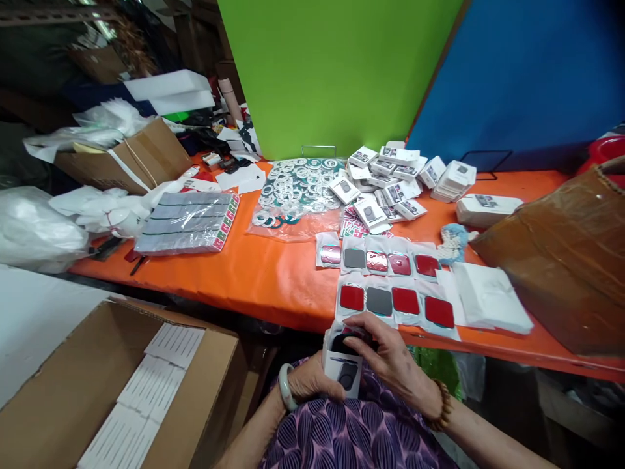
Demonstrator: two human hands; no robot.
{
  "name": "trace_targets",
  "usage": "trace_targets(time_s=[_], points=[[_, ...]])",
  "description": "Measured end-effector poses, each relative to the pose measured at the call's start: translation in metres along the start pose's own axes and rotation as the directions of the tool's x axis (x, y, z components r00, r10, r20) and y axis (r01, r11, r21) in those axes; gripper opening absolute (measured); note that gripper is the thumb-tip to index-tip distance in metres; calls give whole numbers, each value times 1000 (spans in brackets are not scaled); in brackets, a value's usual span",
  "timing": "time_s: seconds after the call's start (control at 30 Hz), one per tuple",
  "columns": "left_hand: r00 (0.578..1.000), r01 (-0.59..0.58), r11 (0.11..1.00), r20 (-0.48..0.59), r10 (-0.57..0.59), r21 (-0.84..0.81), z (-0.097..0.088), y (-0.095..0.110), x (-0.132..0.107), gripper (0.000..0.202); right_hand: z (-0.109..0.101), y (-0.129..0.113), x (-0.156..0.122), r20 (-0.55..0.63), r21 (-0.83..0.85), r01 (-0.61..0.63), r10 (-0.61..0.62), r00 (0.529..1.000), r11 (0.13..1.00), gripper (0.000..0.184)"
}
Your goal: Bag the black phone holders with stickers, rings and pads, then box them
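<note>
left fingers (333,389) hold white box (333,370), right fingers (372,322) black item (342,343)

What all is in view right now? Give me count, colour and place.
held box: one, white, in left hand
dark piece: one, black, at held box's top
flat squares: nine, seven reddish, two grey, table front
small boxes: many, white, table back
ring bag: one, clear, white and green rings, table back
wrapped pack: one, grey, table left
white stack: one, white, right of squares
open carton: one, brown, lower left, white boxes inside
other cartons: two prominent, brown, far right and rear left
table: one, orange, centre
panels: two, green and blue, behind table
left hand: one, pale bangle, on held box
right hand: one, brown beads, on dark piece
</note>
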State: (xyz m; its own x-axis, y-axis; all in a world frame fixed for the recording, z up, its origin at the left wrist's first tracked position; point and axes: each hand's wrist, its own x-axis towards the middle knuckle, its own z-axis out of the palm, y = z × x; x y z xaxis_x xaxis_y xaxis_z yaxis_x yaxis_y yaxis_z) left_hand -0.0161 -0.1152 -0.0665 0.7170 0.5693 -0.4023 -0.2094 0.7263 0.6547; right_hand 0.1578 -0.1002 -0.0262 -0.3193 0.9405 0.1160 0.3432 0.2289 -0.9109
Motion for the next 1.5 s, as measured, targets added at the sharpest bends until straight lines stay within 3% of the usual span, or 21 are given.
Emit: trace_targets(time_s=[0.13, 0.27, 0.33, 0.4, 0.5, 0.57, 0.67, 0.77, 0.87, 1.0, 1.13, 1.23, 1.3, 1.4, 1.5], points=[[998, -50, 998, -40, 51, 23, 1, -1, 1, 79, 9, 2, -8, 150, -88, 100, -86, 985, 991, 16], [982, -129, 978, -114, 150, 166, -1, 1, -4, 74, 11, 3, -14, 105, -174, 163, -147, 984, 971, 12], [937, -196, 945, -234, 259, 260, -2, 2, -9, 65, 9, 1, -13, 111, -204, 182, -162, 980, 962, 12], [854, -259, 904, -358, 379, 339, -3, 0, -16, 60, 6, -3, -11, 153, -223, 186, -154, 976, 957, 9], [759, -279, 847, -437, 483, 451, -5, -4, -25, 51, 5, -3, -9, 200, -211, 185, -143, 969, 960, 9], [756, -260, 828, -428, 495, 497, -5, -5, -29, 41, 7, 1, -11, 157, -181, 176, -148, 976, 968, 10], [767, -245, 836, -428, 477, 492, -7, -5, -30, 31, 13, 13, -18, -5, -106, 129, -130, 992, 986, 30], [759, -241, 855, -460, 461, 460, -10, -6, -27, 28, 19, 26, -27, -108, 84, -18, 27, 994, 996, 34], [766, -215, 885, -490, 416, 414, -10, -9, -24, 31, 25, 34, -34, -34, 345, -210, 236, 971, 915, 27], [763, -160, 893, -521, 382, 420, -4, -8, -22, 30, 29, 35, -38, 42, 360, -308, 314, 948, 881, 24], [708, -131, 788, -500, 499, 601, 2, -2, -21, 24, 30, 32, -34, 91, 330, -333, 321, 943, 883, 22], [657, -167, 710, -460, 597, 684, 3, 2, -16, 21, 35, 31, -26, 18, 428, -320, 346, 938, 845, 26], [629, -189, 727, -487, 605, 660, 3, 5, -11, 15, 38, 32, -21, -53, 523, -301, 383, 922, 797, 27], [659, -223, 800, -519, 544, 556, 1, 8, -7, 14, 38, 34, -15, -34, 621, -307, 415, 909, 722, 31], [708, -189, 752, -443, 550, 632, -2, 9, -11, 12, 31, 34, -15, 42, 511, -288, 311, 950, 810, 23]])
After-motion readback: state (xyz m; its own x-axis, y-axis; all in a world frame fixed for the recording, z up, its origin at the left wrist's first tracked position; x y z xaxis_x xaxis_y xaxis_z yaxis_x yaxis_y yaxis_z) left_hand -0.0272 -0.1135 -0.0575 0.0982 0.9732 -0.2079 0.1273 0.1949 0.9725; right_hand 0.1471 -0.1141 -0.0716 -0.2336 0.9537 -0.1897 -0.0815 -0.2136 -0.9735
